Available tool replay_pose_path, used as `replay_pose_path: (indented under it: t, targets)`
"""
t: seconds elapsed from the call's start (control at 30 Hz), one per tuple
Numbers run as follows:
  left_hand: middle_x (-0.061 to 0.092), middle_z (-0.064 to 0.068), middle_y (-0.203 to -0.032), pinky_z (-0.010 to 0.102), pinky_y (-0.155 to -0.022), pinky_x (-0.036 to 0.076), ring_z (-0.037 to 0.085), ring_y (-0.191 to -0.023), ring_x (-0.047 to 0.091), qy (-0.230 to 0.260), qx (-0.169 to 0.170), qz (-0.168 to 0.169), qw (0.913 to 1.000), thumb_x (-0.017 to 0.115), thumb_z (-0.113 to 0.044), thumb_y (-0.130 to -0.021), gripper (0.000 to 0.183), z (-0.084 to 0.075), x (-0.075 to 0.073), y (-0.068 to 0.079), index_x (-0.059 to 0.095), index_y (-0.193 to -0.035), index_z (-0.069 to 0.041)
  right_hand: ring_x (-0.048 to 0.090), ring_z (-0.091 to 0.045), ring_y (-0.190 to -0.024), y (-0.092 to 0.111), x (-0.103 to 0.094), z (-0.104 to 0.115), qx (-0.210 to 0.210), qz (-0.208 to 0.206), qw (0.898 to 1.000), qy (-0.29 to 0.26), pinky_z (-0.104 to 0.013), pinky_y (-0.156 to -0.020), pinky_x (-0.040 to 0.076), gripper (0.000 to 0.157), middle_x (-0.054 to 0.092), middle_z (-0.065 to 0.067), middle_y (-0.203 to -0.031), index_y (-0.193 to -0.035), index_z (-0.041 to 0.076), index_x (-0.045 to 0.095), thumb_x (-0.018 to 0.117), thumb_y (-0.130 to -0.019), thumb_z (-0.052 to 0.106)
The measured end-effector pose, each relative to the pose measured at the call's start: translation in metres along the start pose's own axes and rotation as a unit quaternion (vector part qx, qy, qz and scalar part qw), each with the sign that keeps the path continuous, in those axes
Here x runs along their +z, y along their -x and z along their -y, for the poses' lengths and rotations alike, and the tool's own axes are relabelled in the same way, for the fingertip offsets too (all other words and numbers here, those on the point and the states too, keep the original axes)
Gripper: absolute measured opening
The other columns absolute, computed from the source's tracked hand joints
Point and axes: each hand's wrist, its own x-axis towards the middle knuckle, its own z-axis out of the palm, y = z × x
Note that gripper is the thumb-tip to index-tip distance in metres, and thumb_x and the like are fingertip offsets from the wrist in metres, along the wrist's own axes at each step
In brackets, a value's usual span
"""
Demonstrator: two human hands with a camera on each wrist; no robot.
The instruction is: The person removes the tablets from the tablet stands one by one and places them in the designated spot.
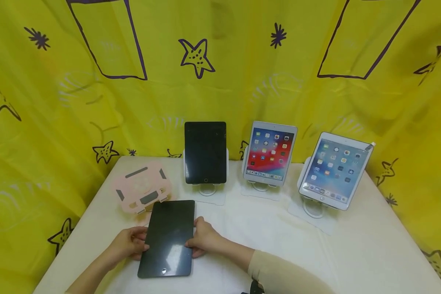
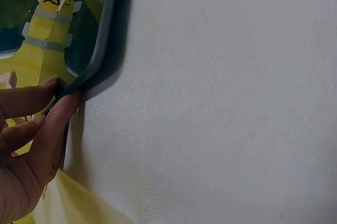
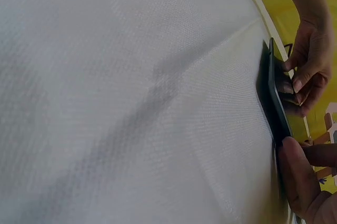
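A tablet (image 1: 167,237) with a dark, glossy screen is between my two hands, low at the front left of the table. My left hand (image 1: 129,243) grips its left edge, thumb over the front. On the opposite edge, my right hand (image 1: 206,237) pinches it with the thumb on the screen side. In the left wrist view, the fingers of the left hand (image 2: 29,129) close on the tablet's rim (image 2: 108,34). The right wrist view shows the tablet (image 3: 276,95) nearly edge-on, tilted over the white surface, with the right thumb (image 3: 296,171) along its edge.
A pink stand (image 1: 141,181) with grey pads sits just behind the held tablet. To its right, a dark-screened tablet (image 1: 206,151), a tablet with a red-blue screen (image 1: 268,151) and a tablet with a blue screen (image 1: 336,169) stand on white stands. A yellow curtain (image 1: 235,94) hangs behind the table.
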Motion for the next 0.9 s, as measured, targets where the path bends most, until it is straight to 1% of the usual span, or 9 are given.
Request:
replay_pose_path:
  t: [0.13,0.27,0.37,0.5,0.57,0.67,0.77,0.9]
  targets:
    - [0.056,0.015,-0.094,0.036,-0.06,0.058,0.018,-0.075,0.062,-0.01,0.001,-0.012,0.9999,0.066,0.009,-0.077,0.055,0.002,-0.003,0.0,0.041,-0.124,0.021,0.06,-0.025,-0.041,-0.001,0.004,0.001,-0.026,-0.002,0.999,0.027,-0.03,-0.039,0.052,0.05,0.054,-0.014,-0.071,-0.113,-0.007,0.041,0.073,-0.074,-0.007]
    - [0.056,0.014,-0.09,0.035,-0.062,0.058,0.018,-0.075,0.062,-0.018,0.009,-0.018,0.9996,0.069,0.009,-0.076,0.051,0.001,-0.004,-0.001,0.045,-0.12,0.021,0.056,-0.017,-0.038,0.0,0.006,-0.002,-0.048,-0.01,0.997,0.052,-0.028,-0.038,0.05,0.05,0.053,-0.011,-0.066,-0.116,-0.01,0.043,0.071,-0.075,-0.005]
    - [0.057,0.014,-0.091,0.034,-0.064,0.058,0.019,-0.076,0.061,-0.02,0.014,-0.021,0.9995,0.071,0.007,-0.076,0.051,-0.001,-0.005,0.001,0.047,-0.119,0.02,0.052,-0.013,-0.037,0.002,0.004,-0.002,-0.046,-0.011,0.996,0.073,-0.027,-0.037,0.049,0.052,0.053,-0.01,-0.061,-0.122,-0.01,0.042,0.07,-0.079,-0.001]
    - [0.059,0.013,-0.09,0.032,-0.061,0.058,0.02,-0.073,0.063,-0.018,0.027,-0.028,0.9991,0.071,0.003,-0.077,0.049,-0.006,-0.005,0.001,0.049,-0.118,0.018,0.05,-0.012,-0.036,0.006,-0.002,0.004,-0.04,-0.004,0.995,0.094,-0.024,-0.035,0.046,0.057,0.055,-0.008,-0.056,-0.13,-0.008,0.039,0.069,-0.083,0.006]
    - [0.06,0.011,-0.089,0.032,-0.061,0.058,0.02,-0.073,0.063,-0.009,0.031,-0.029,0.9991,0.072,-0.001,-0.078,0.049,-0.009,-0.006,0.0,0.051,-0.119,0.017,0.05,-0.012,-0.036,0.007,-0.007,0.007,-0.047,-0.004,0.994,0.095,-0.023,-0.036,0.045,0.057,0.055,-0.007,-0.056,-0.131,-0.007,0.039,0.069,-0.084,0.007]
    - [0.06,0.009,-0.09,0.033,-0.065,0.058,0.018,-0.075,0.064,0.015,0.02,-0.028,0.9993,0.072,-0.006,-0.08,0.051,-0.013,-0.007,0.0,0.05,-0.122,0.015,0.052,-0.014,-0.04,0.007,-0.013,0.01,-0.062,-0.005,0.994,0.085,-0.024,-0.038,0.046,0.056,0.058,-0.006,-0.061,-0.13,-0.006,0.039,0.069,-0.085,0.008]
    - [0.058,0.011,-0.095,0.034,-0.068,0.058,0.018,-0.079,0.064,0.038,0.014,-0.022,0.999,0.07,-0.008,-0.083,0.054,-0.016,-0.006,-0.001,0.048,-0.126,0.014,0.055,-0.016,-0.043,0.007,-0.017,0.012,-0.078,-0.01,0.993,0.084,-0.027,-0.04,0.049,0.054,0.059,-0.004,-0.066,-0.129,-0.005,0.041,0.069,-0.084,0.009]
    - [0.056,0.013,-0.099,0.035,-0.07,0.058,0.019,-0.082,0.064,0.061,0.009,-0.029,0.9977,0.07,-0.009,-0.084,0.055,-0.024,-0.002,-0.005,0.046,-0.129,0.013,0.055,-0.015,-0.046,0.005,-0.024,0.017,-0.097,-0.026,0.991,0.094,-0.025,-0.043,0.05,0.055,0.059,-0.001,-0.068,-0.128,-0.004,0.041,0.07,-0.084,0.011]
